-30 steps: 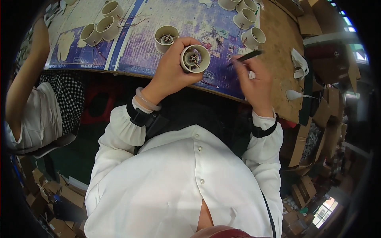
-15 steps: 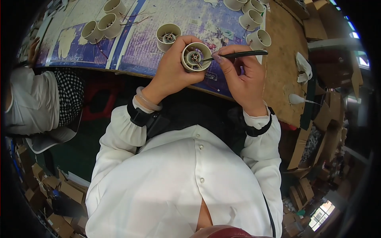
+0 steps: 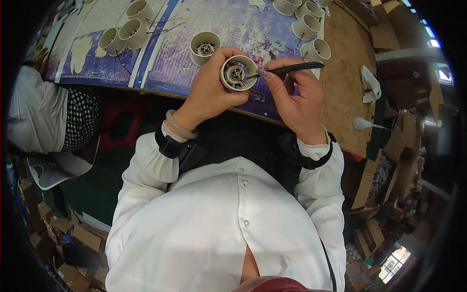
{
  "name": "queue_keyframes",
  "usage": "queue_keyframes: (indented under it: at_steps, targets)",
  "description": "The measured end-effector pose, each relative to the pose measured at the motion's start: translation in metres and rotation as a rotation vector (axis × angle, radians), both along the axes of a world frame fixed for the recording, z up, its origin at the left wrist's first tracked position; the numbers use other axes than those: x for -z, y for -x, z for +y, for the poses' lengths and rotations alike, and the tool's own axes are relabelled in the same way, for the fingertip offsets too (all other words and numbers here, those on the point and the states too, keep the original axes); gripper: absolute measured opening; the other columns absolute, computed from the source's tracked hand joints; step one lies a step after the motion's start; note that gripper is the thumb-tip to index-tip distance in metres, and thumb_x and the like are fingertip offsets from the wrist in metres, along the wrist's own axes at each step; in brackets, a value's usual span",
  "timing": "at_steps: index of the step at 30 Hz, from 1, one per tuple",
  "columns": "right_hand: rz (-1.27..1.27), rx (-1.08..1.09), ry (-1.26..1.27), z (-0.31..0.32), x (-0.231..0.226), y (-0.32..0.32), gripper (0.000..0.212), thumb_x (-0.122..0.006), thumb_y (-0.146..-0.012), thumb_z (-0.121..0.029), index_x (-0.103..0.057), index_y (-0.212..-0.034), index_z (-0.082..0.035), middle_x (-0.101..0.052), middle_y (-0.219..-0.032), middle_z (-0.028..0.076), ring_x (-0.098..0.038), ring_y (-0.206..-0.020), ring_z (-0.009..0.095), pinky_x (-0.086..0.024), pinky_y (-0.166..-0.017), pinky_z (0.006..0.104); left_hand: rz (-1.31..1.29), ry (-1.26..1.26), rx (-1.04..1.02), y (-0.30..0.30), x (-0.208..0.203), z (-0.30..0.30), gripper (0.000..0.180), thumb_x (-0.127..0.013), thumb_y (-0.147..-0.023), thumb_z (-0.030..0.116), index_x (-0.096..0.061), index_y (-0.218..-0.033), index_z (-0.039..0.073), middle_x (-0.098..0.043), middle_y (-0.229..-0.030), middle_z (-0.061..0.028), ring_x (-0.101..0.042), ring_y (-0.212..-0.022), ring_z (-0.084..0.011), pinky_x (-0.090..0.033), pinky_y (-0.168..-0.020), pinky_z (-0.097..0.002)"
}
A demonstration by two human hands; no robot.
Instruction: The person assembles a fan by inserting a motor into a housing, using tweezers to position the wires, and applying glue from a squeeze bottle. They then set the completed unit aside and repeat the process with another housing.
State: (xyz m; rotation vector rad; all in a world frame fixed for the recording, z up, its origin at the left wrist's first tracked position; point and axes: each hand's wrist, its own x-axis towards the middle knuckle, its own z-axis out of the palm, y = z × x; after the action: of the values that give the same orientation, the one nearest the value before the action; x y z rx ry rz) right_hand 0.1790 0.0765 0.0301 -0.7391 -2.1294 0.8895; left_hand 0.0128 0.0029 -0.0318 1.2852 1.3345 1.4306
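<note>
My left hand (image 3: 210, 90) wraps round a cream cylindrical housing (image 3: 224, 80), its open mouth tilted up toward me. Inside that housing sits a round motor part (image 3: 237, 74) with a metallic centre. Between the thumb and fingers of my right hand (image 3: 297, 95) is a pair of dark tweezers (image 3: 304, 66). Their thin tip reaches over the rim into the housing, beside the motor part; whether it touches anything there I cannot tell. Just beyond my left fingers, a similar cream housing (image 3: 198, 59) stands upright on the table with a motor part in it.
More cream housings (image 3: 134, 35) with thin wires stand at the table's far left, and several (image 3: 311, 51) line the right. A white squeeze bottle (image 3: 361, 123) and crumpled white tissue (image 3: 370, 85) lie on the brown board (image 3: 340, 104). Another person (image 3: 39, 109) sits at the left.
Both hands, with the housing and tweezers, have shifted very slightly. The tweezers' tip stays inside the housing. The person at the left has moved a little.
</note>
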Motion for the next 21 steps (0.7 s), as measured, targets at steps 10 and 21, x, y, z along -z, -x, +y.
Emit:
queue_keyframes:
  at_steps: [10, 21]
  targets:
    - [-0.008, 0.025, -0.032, -0.002, 0.004, 0.002, 0.011, -0.071, -0.086, -0.006, -0.068, -0.095, -0.003, -0.065, -0.09, 0.0, -0.046, -0.06, 0.004, -0.035, -0.052, 0.0201, -0.021, 0.005, -0.02, 0.001, 0.001, 0.0, 0.057, -0.077, -0.066, 0.006, -0.048, -0.116, 0.004, -0.06, -0.106, -0.0056, -0.06, -0.097, -0.0147, -0.049, -0.085, -0.0278]
    - [0.049, 0.039, -0.112, -0.007, 0.011, 0.004, 0.011, -0.07, -0.087, -0.006, -0.066, -0.096, -0.003, -0.065, -0.09, 0.001, -0.05, -0.064, 0.005, -0.039, -0.056, 0.0206, 0.001, -0.004, -0.05, 0.002, 0.0, -0.001, 0.056, -0.076, -0.065, 0.005, -0.049, -0.114, 0.004, -0.061, -0.105, -0.006, -0.061, -0.095, -0.0163, -0.049, -0.084, -0.0286]
